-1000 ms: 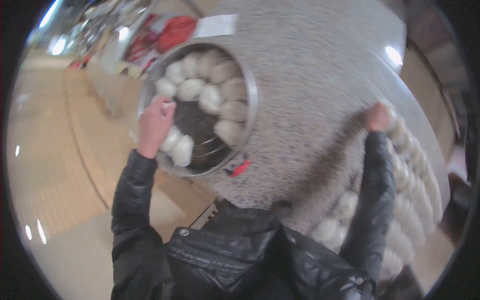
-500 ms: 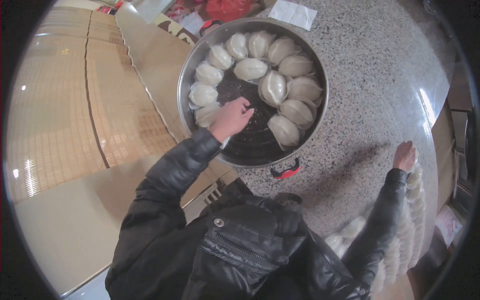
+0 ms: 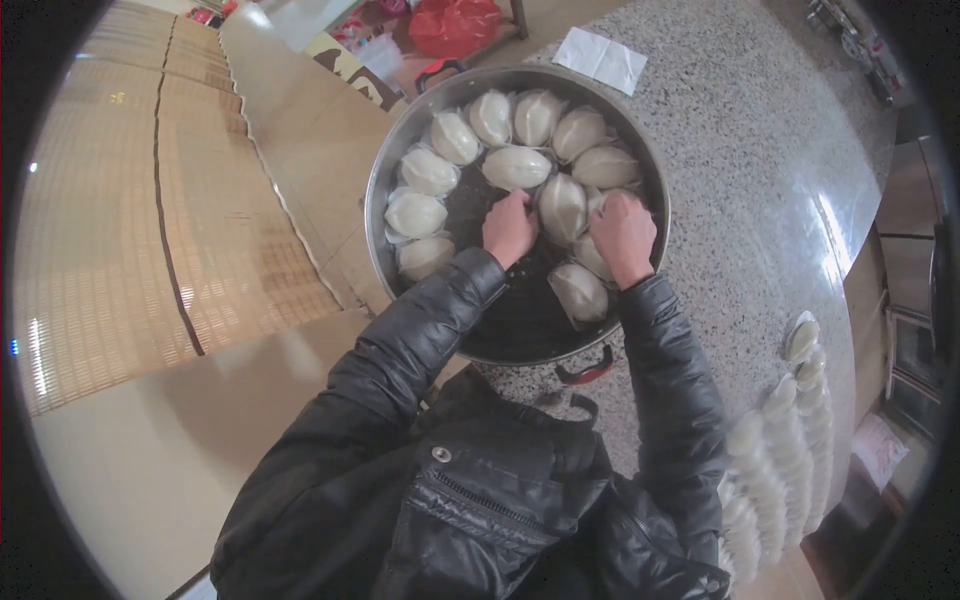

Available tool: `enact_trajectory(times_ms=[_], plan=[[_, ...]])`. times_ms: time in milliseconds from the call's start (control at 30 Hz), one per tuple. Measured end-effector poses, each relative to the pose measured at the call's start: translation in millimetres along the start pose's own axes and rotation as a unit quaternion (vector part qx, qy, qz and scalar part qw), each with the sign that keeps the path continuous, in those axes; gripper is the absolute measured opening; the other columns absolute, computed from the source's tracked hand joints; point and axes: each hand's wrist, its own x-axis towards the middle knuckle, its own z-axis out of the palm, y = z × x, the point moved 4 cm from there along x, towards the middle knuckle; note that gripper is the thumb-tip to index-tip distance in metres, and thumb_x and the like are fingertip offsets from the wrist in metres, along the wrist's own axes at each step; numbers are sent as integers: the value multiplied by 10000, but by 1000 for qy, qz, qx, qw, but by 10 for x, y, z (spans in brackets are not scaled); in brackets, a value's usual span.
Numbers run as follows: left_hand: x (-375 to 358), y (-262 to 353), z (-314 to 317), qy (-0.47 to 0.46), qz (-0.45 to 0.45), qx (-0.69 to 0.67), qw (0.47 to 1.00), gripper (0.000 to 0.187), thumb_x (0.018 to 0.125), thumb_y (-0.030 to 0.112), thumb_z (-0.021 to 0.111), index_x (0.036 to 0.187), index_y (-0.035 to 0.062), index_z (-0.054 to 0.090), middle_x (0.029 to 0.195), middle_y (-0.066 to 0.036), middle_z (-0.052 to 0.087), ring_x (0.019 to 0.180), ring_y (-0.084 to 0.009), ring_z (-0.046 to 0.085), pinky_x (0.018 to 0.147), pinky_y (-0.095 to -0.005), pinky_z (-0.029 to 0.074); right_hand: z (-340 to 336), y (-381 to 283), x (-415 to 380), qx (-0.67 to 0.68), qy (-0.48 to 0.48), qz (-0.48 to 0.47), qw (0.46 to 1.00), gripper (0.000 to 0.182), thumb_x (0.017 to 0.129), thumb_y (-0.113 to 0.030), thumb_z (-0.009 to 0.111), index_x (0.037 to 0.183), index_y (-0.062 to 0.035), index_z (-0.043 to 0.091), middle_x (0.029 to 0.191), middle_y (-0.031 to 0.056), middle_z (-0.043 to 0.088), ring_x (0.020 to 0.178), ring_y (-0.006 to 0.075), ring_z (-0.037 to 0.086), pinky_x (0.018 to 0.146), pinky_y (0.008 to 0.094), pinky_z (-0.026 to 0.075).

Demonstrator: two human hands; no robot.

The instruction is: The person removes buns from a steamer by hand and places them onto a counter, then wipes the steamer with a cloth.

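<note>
A wide round metal pan (image 3: 372, 205) holds several plump, pale, folded dumplings, most of them around its wall. My left hand (image 3: 511, 230) is inside the pan, its fingers curled and their tips hidden. It is beside a standing dumpling (image 3: 563, 208) and just below another dumpling (image 3: 517, 168). My right hand (image 3: 624, 235) is closed over the dumplings at the pan's right side and partly covers them. Whether its fingers grip one is hidden. A lower dumpling (image 3: 579, 291) lies close to my right wrist on a thin liner.
Rows of pale dumplings (image 3: 790, 440) lie at the right of the speckled counter (image 3: 720, 150). A white paper (image 3: 600, 60) is behind the pan. Red-and-black handles (image 3: 585, 370) stick out from the pan. A red plastic bag (image 3: 452, 25) is at the back.
My right hand has moved from the rows of dumplings on the counter into the pan's right side. My left hand has shifted right, toward the pan's middle. The view has tilted slightly.
</note>
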Motion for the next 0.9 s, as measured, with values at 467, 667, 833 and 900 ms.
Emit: enact_trajectory(times_ms=[467,667,833,900], plan=[[149,-20,-66,-24,14,-26,999,173,889,165,542,999,74,638,1012,-192,671,965,-428,604,790,-529,466,331,-144,114,-35,5,24,999,189,821,-164,570,786,-1,659,789,199,675,763,407,656,639,469,512],[219,-29,-26,-27,47,0,999,168,874,151,535,961,55,643,987,-215,671,940,-454,605,776,-551,461,429,-109,97,39,33,22,998,147,752,-135,499,708,-29,591,734,218,643,713,455,609,600,500,453],[175,-38,-33,-32,39,-3,999,188,858,128,486,928,8,611,961,-268,657,911,-511,594,741,-572,452,386,-134,67,65,38,28,997,169,751,-135,484,669,-22,580,720,246,636,704,480,589,585,507,422],[132,-76,-26,-38,34,-35,998,205,859,128,471,943,-4,603,975,-282,649,918,-524,586,743,-576,446,323,-162,13,87,38,32,995,172,756,-130,476,638,-22,540,701,252,623,687,489,574,573,494,398]])
